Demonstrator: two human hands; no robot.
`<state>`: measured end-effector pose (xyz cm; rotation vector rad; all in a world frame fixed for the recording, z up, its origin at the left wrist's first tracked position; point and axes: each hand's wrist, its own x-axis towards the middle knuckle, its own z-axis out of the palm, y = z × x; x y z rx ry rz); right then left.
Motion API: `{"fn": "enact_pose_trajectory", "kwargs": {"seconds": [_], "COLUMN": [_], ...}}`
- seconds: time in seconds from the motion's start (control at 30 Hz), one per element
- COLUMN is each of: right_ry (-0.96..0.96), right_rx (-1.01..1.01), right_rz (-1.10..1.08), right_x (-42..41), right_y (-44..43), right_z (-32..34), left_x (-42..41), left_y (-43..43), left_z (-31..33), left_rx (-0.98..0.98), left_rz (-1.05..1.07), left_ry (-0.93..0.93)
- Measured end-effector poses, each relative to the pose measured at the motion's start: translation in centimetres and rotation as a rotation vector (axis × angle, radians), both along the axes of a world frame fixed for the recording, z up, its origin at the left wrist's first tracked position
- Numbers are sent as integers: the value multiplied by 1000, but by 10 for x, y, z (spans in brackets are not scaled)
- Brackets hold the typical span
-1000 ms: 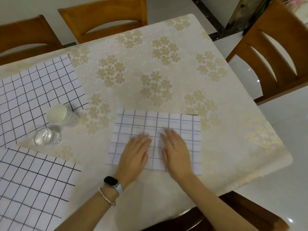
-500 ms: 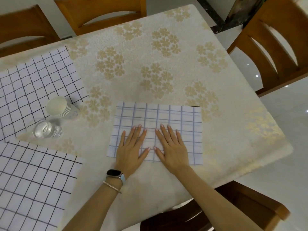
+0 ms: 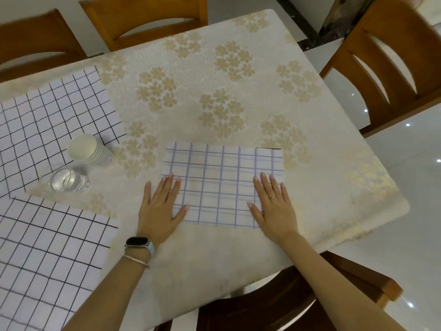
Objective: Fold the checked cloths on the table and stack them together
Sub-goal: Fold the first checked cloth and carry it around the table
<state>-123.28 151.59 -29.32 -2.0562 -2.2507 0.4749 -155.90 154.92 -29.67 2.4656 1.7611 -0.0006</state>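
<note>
A folded checked cloth (image 3: 222,177), white with pale blue lines, lies flat near the table's front edge. My left hand (image 3: 161,209) presses flat on its left edge, fingers straight and spread. My right hand (image 3: 274,206) presses flat on its right edge in the same way. Two unfolded checked cloths with black lines lie to the left: one (image 3: 47,120) at the back left, one (image 3: 47,259) at the front left, running out of view.
A stack of paper cups (image 3: 89,149) lies on its side on the back-left cloth's corner, with a clear glass (image 3: 69,181) in front of it. The table (image 3: 191,91) has a cream flowered cover. Wooden chairs (image 3: 391,68) stand around it.
Both hands have slid apart over the folded cloth, from its middle out to its left and right edges. The cloth stays in place.
</note>
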Motion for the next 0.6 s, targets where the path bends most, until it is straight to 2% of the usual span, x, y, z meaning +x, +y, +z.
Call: {"fn": "enact_pose_trajectory", "kwargs": {"seconds": [0.1, 0.2, 0.3, 0.43, 0.6], "right_ry": [216, 410, 585, 640, 674], "right_rx": [12, 111, 67, -9, -52], "right_rz": [-43, -329, -604, -678, -701], "right_x": [8, 15, 20, 24, 20], "right_y": [-1, -16, -35, -53, -60], "right_z": [15, 36, 44, 43, 42], "left_x": [23, 70, 124, 176, 196], "left_y": [-8, -27, -51, -74, -85], "left_z": [14, 27, 33, 30, 20], "left_rx": [60, 69, 1, -46, -85], "left_rz": [23, -18, -173, -345, -340], "left_ry": [-29, -178, -333, -296, -181]}}
